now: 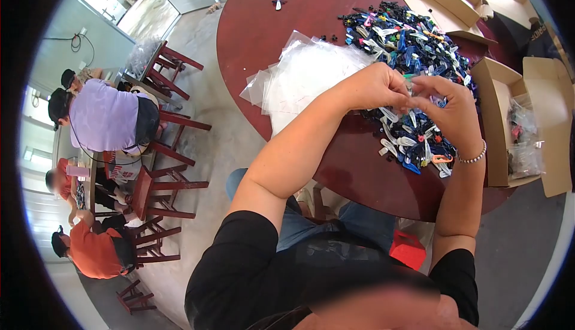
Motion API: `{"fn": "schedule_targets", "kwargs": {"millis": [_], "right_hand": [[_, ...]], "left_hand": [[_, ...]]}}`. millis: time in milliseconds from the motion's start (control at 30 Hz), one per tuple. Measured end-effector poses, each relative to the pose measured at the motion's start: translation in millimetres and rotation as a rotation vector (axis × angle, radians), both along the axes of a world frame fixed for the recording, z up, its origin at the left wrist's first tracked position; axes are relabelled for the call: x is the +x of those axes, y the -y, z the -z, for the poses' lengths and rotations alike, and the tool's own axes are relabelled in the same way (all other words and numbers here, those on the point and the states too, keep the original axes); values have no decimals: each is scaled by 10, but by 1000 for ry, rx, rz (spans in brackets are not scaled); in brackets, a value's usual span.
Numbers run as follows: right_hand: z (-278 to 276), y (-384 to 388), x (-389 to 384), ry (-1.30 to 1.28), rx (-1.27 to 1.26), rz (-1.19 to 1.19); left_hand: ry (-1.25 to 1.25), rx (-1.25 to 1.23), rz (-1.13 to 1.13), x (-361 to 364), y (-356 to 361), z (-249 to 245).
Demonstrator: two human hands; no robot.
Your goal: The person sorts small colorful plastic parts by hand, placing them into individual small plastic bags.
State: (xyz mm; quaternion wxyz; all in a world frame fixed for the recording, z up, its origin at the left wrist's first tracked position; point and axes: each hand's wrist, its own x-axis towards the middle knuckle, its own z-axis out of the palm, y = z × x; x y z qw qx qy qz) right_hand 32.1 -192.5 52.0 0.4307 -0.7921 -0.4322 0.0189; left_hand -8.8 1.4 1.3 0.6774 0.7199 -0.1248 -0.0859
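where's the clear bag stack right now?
Head view: the clear bag stack lies on the red table, just left of the left hand, with the clip pile on its right.

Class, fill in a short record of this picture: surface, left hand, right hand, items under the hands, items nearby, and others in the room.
Surface: round dark red table
Left hand: fingers curled, tips meeting the other hand's; anything held too small to tell
Right hand: fingers curled likewise, beaded bracelet on wrist
Under the hands: pile of hair clips, mostly blue, black, white
Nearby: clear plastic bags to the left; open cardboard boxes to the right
Others: people seated at another table
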Motion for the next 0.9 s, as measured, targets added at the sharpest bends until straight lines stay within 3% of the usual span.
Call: {"fn": "schedule_targets", "kwargs": {"millis": [167, 233, 367, 533, 667, 733, 833, 900], "right_hand": [[-90, 52, 12, 162, -107, -20], [-108, 78, 10, -23, -7, 47], [-167, 103, -17, -28, -23, -82], [-247, 72, -98, 182, -226, -84], [-206, 127, -83, 278, -95, -200], [-210, 165, -75, 502, -207, -147], [-262, 140, -138, 539, -230, -189], [-250, 122, -193, 547, -214, -233]], "left_hand": [[64, 23, 24, 13, 11, 52], [81, 27, 5, 22, 12, 75], [159, 65, 5, 65, 14, 120], [275, 171, -73, 16, 22, 43], [353, 307, -198, 36, -63, 34], [355, 339, -209, -5, -138, -32], [318, -166, 77, -19, -252, -65], [238, -273, 106, -6, -291, -79]]}}
